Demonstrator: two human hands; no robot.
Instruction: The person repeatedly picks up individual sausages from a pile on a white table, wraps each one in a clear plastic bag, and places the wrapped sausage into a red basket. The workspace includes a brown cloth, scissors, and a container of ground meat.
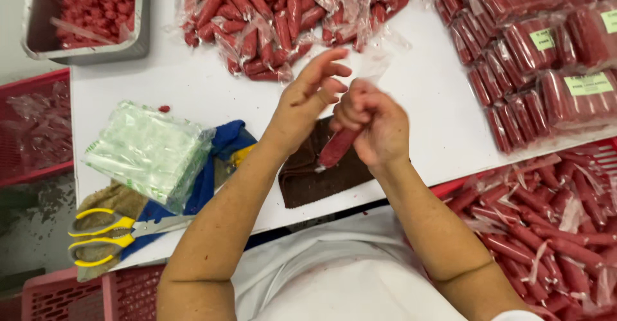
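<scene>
Plainly, with the table edge close under the fingers, the right hand pinches a red sausage by its top while the left hand, fingers spread, touches only its clear bag, so it could slip.

White table bears bagged red sausages, perhaps a brown cloth, scissors.

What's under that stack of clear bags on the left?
The stack of clear bags lies on a blue cloth, with a tan cloth below it. How far either cloth runs beneath is covered.
</scene>
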